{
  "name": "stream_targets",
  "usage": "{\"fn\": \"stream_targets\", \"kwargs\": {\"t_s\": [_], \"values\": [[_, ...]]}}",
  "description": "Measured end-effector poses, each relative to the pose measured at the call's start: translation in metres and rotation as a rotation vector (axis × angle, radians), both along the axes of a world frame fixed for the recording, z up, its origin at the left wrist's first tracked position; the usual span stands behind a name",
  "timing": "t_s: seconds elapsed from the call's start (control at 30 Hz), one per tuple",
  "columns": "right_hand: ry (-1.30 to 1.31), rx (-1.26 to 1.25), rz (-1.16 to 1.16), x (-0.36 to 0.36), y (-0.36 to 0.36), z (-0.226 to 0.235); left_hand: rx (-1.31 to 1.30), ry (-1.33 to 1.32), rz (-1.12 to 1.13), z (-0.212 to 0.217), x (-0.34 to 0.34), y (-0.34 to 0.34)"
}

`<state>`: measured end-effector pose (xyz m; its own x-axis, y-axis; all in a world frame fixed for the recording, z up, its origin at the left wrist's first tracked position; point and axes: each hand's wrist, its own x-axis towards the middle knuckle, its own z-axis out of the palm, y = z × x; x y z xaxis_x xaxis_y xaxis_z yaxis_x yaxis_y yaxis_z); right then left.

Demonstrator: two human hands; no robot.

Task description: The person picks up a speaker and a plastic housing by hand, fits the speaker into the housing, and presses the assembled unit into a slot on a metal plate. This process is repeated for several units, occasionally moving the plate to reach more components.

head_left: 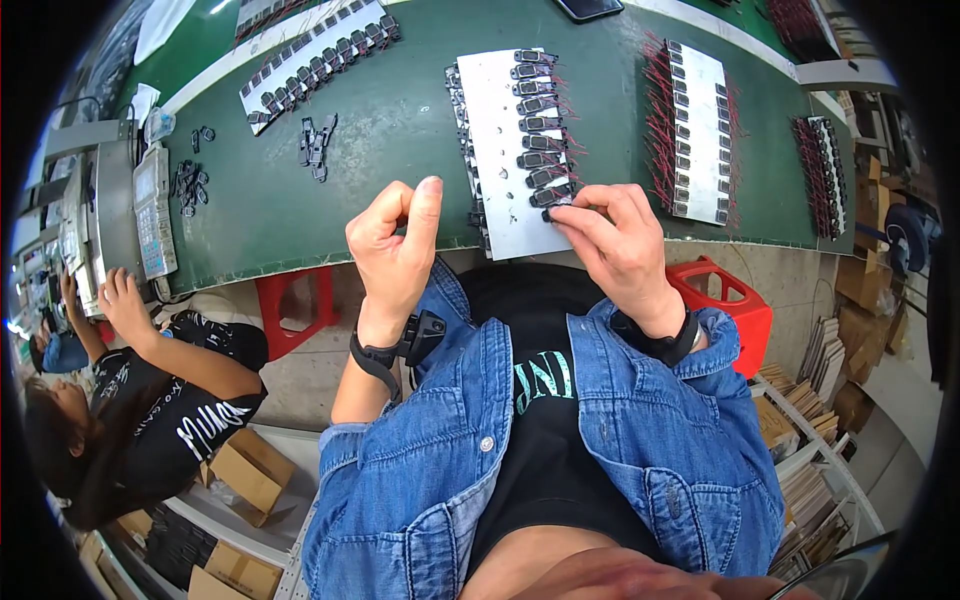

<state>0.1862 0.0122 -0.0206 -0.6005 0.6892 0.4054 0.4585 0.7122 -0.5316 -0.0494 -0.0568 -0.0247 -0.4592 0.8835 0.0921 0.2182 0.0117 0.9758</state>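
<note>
My right hand (pixel 622 240) is closed in a pinch at the near right corner of a white board (pixel 500 150), its thumb and forefinger on a small black part (pixel 549 214). That part sits at the near end of a row of black rectangular modules (pixel 541 160) with thin red wires, along the board's right edge. More modules line the left edge. My left hand (pixel 392 250) is held above the bench's front edge, left of the board, with fingers curled and thumb raised; whatever is inside it, if anything, is hidden.
On the green bench (pixel 400 130), more boards of wired modules (pixel 700 130) stand right and far left. Loose black parts (pixel 316 147) lie left, near a keypad device (pixel 153 210). A co-worker (pixel 150 390) sits at left. Red stools (pixel 735 305) stand below the bench edge.
</note>
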Motion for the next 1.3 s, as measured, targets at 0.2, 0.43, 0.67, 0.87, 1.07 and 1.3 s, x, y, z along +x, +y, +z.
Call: {"fn": "stream_targets", "kwargs": {"t_s": [0.2, 0.43, 0.67, 0.87, 1.07, 1.3], "values": [[0.030, -0.074, 0.008, 0.001, 0.002, 0.022, 0.093, 0.395, 0.226, 0.001, -0.029, 0.003], [0.134, -0.190, -0.322, 0.086, 0.058, 0.075, -0.171, 0.982, 0.327, 0.009, -0.093, 0.013], [-0.049, -0.342, -0.477, 0.126, 0.108, 0.087, -0.119, 1.077, 0.104, 0.000, -0.073, 0.030], [-0.117, -0.184, -0.413, 0.136, 0.154, 0.040, -0.006, 1.142, 0.069, 0.003, -0.049, 0.016], [-0.176, -0.023, -0.289, 0.141, 0.180, 0.022, -0.142, 0.176, 0.021, 0.016, -0.015, 0.028], [-0.181, -0.258, -0.282, 0.140, 0.185, 0.029, -0.157, -0.076, -0.208, 0.023, -0.008, 0.027]]}}
